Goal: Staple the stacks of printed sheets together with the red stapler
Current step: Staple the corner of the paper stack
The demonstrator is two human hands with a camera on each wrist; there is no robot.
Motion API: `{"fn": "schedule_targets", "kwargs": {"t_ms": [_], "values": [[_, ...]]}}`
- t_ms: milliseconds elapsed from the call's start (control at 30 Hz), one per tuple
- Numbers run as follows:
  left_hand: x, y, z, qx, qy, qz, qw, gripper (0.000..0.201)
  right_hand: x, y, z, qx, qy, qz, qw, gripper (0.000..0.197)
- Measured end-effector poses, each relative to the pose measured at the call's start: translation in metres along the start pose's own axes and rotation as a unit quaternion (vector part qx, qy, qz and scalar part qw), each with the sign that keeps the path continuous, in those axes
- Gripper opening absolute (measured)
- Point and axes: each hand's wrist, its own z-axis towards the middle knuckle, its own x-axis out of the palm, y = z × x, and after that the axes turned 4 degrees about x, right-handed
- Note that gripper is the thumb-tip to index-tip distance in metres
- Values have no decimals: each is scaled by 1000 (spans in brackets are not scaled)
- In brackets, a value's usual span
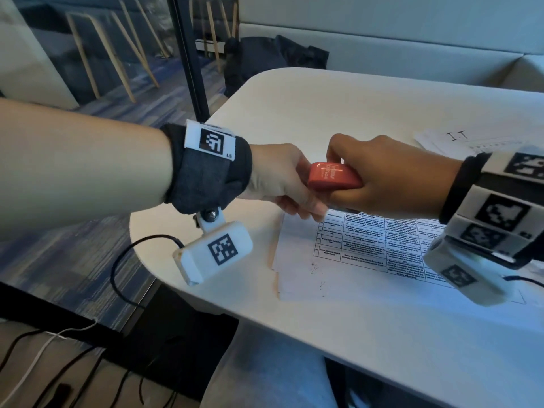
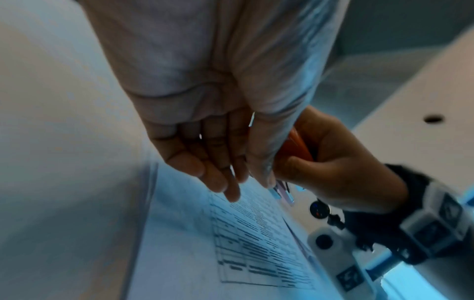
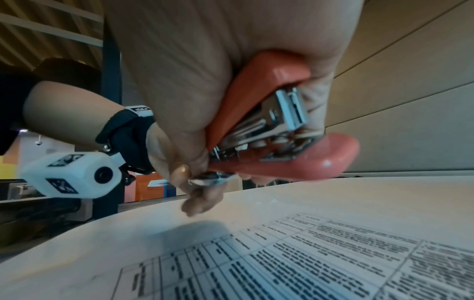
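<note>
Right hand (image 1: 391,175): grip wrapped round red stapler (image 1: 334,175), held above printed sheets (image 1: 353,248) on tabletop (image 1: 368,107) | Left hand (image 1: 282,181): fingers curled at its nose, hold unclear | Advice: seat stack corner fully in the mouth, then squeeze.

stapler (image 3: 259,97): glossy red plastic, shiny metal inside | sheets (image 1: 347,257): matt paper | table (image 1: 338,113): smooth matt

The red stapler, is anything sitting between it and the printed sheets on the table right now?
Only the left hand. Its fingers touch the rear end of the red stapler, held in the right hand above the printed sheets. Nothing else visible lies between them, and the stapler's mouth is empty.
</note>
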Motion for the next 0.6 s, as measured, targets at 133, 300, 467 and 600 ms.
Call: {"fn": "schedule_targets", "kwargs": {"t_ms": [133, 300, 467, 600], "values": [[4, 7, -5, -8, -4, -81, 997, 17, 0, 1, -2, -1, -6, -15, 1000, 51], [1, 10, -9, -23, -36, -83, 996, 17, 1, 3, -1, -6, 4, -25, 1000, 53], [-7, 17, -13, -38, -80, -69, 994, 3, 5, 5, 3, 18, 29, 8, 999, 44], [-15, 26, -20, -35, -120, -42, 991, 8, 8, 8, 6, 40, 61, 7, 997, 38]]}}
